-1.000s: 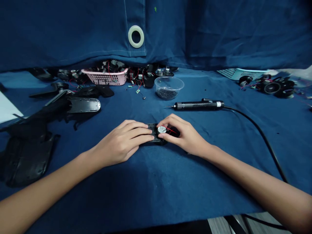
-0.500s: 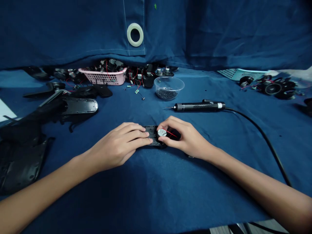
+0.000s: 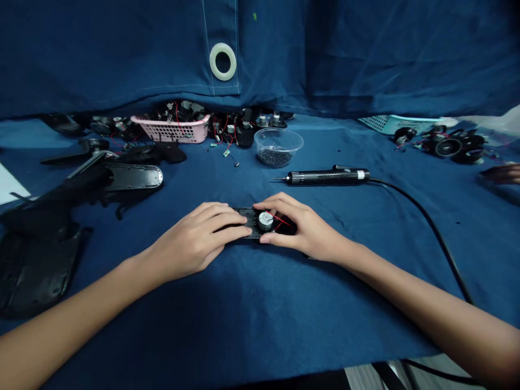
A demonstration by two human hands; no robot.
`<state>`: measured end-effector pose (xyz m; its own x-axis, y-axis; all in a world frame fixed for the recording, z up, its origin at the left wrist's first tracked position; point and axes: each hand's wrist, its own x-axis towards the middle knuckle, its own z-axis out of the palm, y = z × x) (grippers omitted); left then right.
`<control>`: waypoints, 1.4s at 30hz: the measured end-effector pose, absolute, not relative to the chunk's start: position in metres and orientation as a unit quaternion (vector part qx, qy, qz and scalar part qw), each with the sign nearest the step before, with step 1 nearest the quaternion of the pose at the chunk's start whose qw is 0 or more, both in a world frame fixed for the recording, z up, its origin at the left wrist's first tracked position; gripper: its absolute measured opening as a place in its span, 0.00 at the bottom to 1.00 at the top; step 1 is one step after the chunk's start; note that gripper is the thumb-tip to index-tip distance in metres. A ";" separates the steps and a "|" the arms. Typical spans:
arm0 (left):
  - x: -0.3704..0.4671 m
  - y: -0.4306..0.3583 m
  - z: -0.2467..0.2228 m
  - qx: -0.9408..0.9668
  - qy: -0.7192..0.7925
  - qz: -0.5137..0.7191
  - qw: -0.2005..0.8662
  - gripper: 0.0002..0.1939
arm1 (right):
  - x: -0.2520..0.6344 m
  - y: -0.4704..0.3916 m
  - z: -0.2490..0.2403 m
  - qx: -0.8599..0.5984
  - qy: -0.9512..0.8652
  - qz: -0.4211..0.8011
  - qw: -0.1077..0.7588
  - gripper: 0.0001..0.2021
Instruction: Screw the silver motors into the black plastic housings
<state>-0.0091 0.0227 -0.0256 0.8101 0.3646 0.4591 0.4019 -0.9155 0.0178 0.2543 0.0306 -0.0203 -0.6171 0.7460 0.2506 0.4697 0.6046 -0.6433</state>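
A black plastic housing [image 3: 252,229] lies on the blue cloth in front of me. My left hand [image 3: 203,234] is closed over its left end, fingers across the top. At the right part of the housing sits a small round motor [image 3: 266,220] with a pale top and red and black wires. Around it curves my right hand [image 3: 303,225], with thumb and index finger on the near and far sides of the housing. The palm hides the housing's right end.
Beyond the hands lie a black electric screwdriver [image 3: 329,176] with its cable and a clear bowl [image 3: 280,142] of small dark screws. Black parts [image 3: 134,176] lie left. A pink basket [image 3: 174,130] and a turquoise basket [image 3: 396,124] stand behind. Another person's hand [image 3: 506,173] shows far right.
My right thumb and index finger have spread from the motor to the housing's edges. The motor now shows more fully. Another person's hand has come in at the right edge.
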 end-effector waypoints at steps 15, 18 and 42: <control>-0.006 0.019 -0.025 -0.949 -0.217 -0.226 0.031 0.20 | 0.255 0.030 -0.023 -0.356 -0.858 0.258 0.265 0.28; -0.006 0.019 -0.025 -0.949 -0.222 -0.221 0.026 0.20 | 0.255 0.030 -0.026 -0.351 -0.858 0.257 0.274 0.27; -0.007 0.015 -0.025 -0.947 -0.243 -0.212 0.002 0.20 | 0.256 0.028 -0.025 -0.362 -0.855 0.272 0.254 0.34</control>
